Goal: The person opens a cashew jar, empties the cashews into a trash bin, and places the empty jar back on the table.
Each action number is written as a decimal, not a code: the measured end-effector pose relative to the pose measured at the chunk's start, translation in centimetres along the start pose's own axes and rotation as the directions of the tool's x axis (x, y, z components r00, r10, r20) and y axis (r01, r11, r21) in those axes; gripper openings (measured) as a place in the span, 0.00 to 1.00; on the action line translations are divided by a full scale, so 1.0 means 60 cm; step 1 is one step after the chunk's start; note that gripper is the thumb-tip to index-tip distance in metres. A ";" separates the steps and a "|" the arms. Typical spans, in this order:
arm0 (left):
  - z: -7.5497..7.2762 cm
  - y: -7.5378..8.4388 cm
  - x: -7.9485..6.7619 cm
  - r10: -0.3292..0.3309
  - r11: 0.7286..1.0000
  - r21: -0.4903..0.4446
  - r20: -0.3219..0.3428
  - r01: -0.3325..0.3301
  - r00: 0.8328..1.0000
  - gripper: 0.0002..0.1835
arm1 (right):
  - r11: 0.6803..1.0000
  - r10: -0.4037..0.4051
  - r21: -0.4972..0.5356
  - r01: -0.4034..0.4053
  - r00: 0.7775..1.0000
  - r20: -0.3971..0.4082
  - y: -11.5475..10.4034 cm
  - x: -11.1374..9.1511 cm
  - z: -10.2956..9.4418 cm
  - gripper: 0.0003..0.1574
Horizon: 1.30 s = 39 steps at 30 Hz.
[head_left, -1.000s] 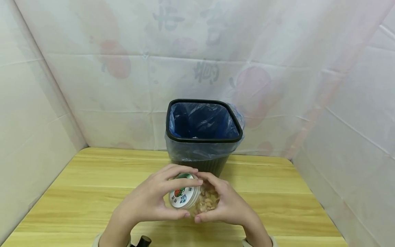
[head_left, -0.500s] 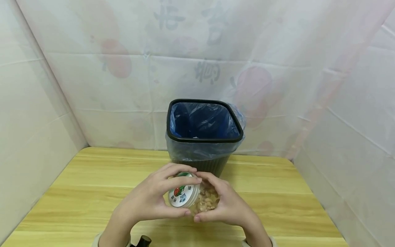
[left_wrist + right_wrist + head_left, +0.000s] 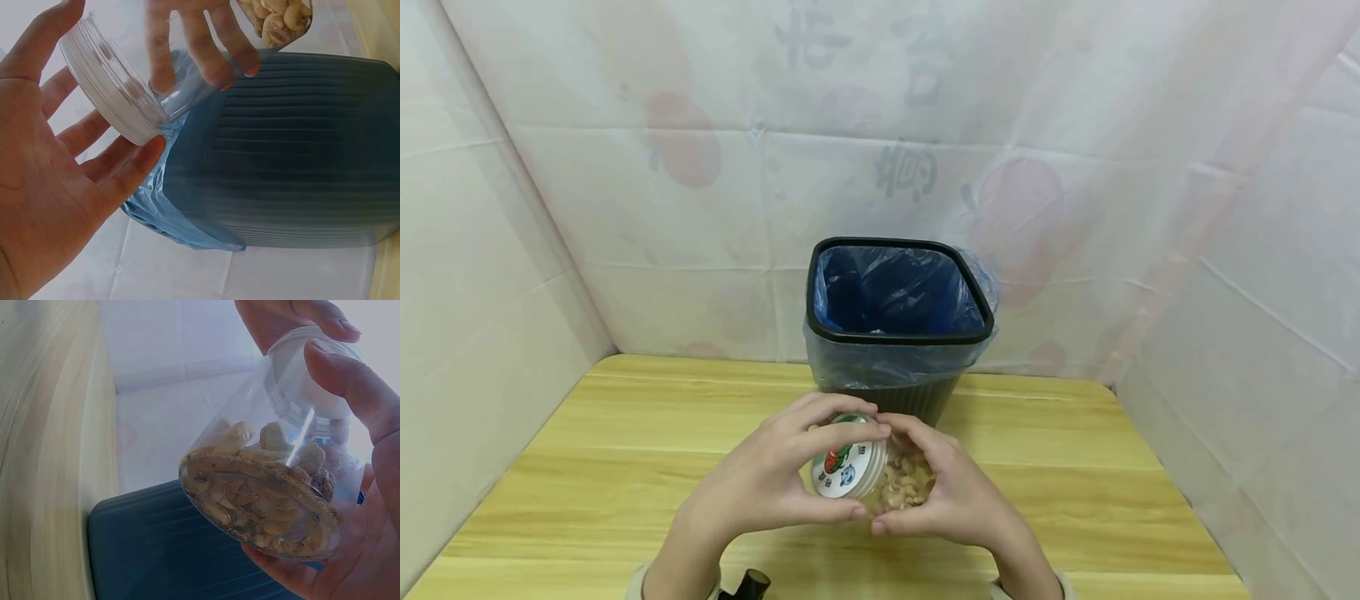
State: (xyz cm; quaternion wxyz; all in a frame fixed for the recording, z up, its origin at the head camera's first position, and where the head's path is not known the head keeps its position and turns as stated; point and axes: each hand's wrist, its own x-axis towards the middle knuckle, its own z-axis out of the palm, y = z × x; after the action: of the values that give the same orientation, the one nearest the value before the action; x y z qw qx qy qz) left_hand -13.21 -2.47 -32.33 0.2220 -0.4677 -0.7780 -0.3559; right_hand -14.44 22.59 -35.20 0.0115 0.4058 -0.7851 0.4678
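A clear plastic jar (image 3: 240, 440) lies tilted between both hands, over the table in front of the bin. Pale curved nuts that look like cashews (image 3: 904, 483) sit at its bottom end. Its white lid (image 3: 842, 471), printed with a red and green picture, faces up and left. My left hand (image 3: 767, 483) grips round the lid, the thumb on the near side and the fingers on the far side. My right hand (image 3: 955, 492) holds the jar's body, with fingers seen through the clear wall in the left wrist view.
Just beyond the hands stands a dark ribbed trash bin (image 3: 910, 406) lined with a blue bag (image 3: 880, 367). A black object with a round end (image 3: 752, 583) shows at the bottom edge, by the left wrist. The wooden table (image 3: 625, 433) meets cloth walls (image 3: 737, 208) behind and at the sides.
Both hands keep their hold on the jar in almost the same place. The nuts inside lie slightly differently, and the head view has shifted a little.
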 end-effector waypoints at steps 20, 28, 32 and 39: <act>0.003 -0.001 -0.003 -0.116 0.992 0.052 0.033 0.114 0.993 0.37 | 0.999 0.029 -0.044 -0.030 0.999 -0.014 -0.002 0.001 0.000 0.56; 0.002 -0.002 -0.004 -0.104 0.993 0.051 0.031 0.103 0.994 0.40 | 0.999 0.018 -0.027 -0.019 1.000 -0.018 0.002 0.000 0.000 0.57; -0.001 -0.004 -0.005 -0.046 0.999 0.024 0.034 0.045 0.998 0.43 | 1.000 0.021 -0.020 -0.021 1.000 -0.014 0.005 -0.002 -0.001 0.58; -0.007 -0.002 -0.005 -0.009 1.000 -0.026 0.072 0.011 0.997 0.42 | 0.999 0.034 -0.006 -0.034 0.999 0.012 0.004 -0.002 -0.005 0.57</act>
State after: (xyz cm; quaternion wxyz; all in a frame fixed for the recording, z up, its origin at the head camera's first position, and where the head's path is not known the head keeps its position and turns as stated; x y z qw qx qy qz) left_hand -13.18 -3.00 -32.30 0.1861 -0.4793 -0.7830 -0.3501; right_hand -14.63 22.97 -35.26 0.0001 0.3952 -0.7933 0.4631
